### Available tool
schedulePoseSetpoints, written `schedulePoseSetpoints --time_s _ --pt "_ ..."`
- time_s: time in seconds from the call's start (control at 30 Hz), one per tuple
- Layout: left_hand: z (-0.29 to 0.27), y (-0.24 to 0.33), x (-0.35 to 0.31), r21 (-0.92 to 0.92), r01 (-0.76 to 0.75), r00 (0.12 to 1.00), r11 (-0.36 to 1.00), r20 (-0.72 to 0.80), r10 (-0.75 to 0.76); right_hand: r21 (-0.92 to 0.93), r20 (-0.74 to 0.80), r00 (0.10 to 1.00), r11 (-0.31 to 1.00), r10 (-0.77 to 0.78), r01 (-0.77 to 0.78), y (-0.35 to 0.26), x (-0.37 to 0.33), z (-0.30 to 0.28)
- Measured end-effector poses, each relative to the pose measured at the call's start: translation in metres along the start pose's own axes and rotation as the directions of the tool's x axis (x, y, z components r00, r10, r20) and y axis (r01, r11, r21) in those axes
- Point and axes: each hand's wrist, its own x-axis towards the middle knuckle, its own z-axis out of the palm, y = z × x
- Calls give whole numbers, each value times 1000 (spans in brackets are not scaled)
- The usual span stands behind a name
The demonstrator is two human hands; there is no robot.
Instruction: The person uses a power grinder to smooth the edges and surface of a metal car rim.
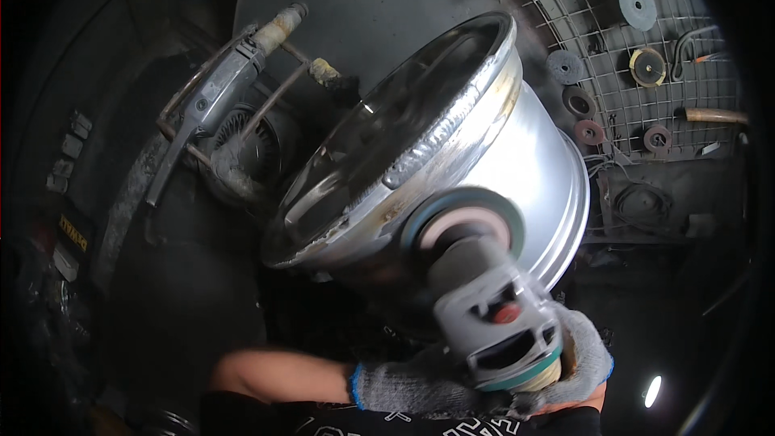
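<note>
A silver car wheel rim (525, 169) stands tilted in front of me, with a rough, beaded strip of weld-like metal (436, 137) along its outer lip. My right hand (588, 355), in a grey knitted glove with a blue cuff, is closed around the right side of a grey angle grinder (496, 307). From the left, my left hand (416, 383), gloved alike, reaches under the grinder's body and grips it; its fingers are mostly hidden. The grinder's round disc (464, 222) is at the rim's barrel, below the lip; blur hides whether it touches.
Beyond the rim at left lies a second grey power tool (210, 97) with a long lever, on a metal bar frame (270, 101). At right, a wire mesh panel (613, 105) holds several abrasive discs (638, 4) and a wooden handle (714, 115). Coiled cable (642, 202) hangs below.
</note>
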Motion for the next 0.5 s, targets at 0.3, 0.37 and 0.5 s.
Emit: schedulePoseSetpoints --time_s 0.3,0.37,0.5 --pt "0 4 11 -31 26 1000 999 -14 -26 102 -15 1000 995 -18 19 -8 -6 -3" --pt "0 21 5 -29 -4 999 1000 -34 3 -25 -1 1000 999 31 -31 -19 -7 -4" --pt "-1 33 -3 -62 -27 1000 998 -5 27 -11 -12 998 998 62 -62 -38 -9 3"
